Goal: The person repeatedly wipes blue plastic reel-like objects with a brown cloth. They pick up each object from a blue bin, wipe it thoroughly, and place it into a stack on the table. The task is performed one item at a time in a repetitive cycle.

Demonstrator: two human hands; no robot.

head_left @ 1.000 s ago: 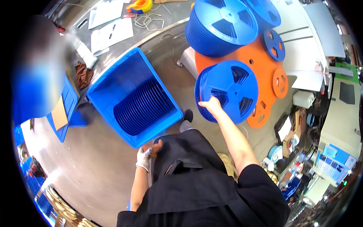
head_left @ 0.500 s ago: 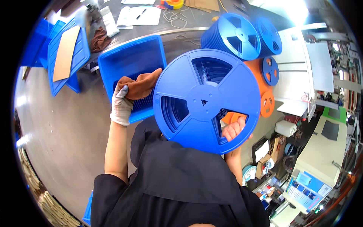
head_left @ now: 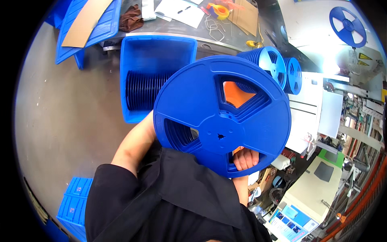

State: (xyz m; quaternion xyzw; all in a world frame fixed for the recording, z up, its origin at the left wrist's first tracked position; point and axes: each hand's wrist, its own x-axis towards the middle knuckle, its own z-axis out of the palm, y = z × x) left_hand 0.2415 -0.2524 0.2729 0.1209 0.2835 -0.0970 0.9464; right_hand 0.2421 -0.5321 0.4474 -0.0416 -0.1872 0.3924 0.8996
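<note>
You are gripping the reel (head_left: 221, 117) flat-faced above the bin (head_left: 157, 52); right hand (head_left: 246, 158) is holding its rim, left hand hidden behind.

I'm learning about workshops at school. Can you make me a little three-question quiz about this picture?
1. True or false: the big blue reel is lying flat on the floor.
2. What fills the blue crate behind it? A) stacked blue reels B) cardboard C) tools
3. Which hand has fingers poking through the reel's lower opening?

Key:
1. False; it is held up close to the camera.
2. A.
3. The right hand; the left hand is hidden behind the reel.
</note>
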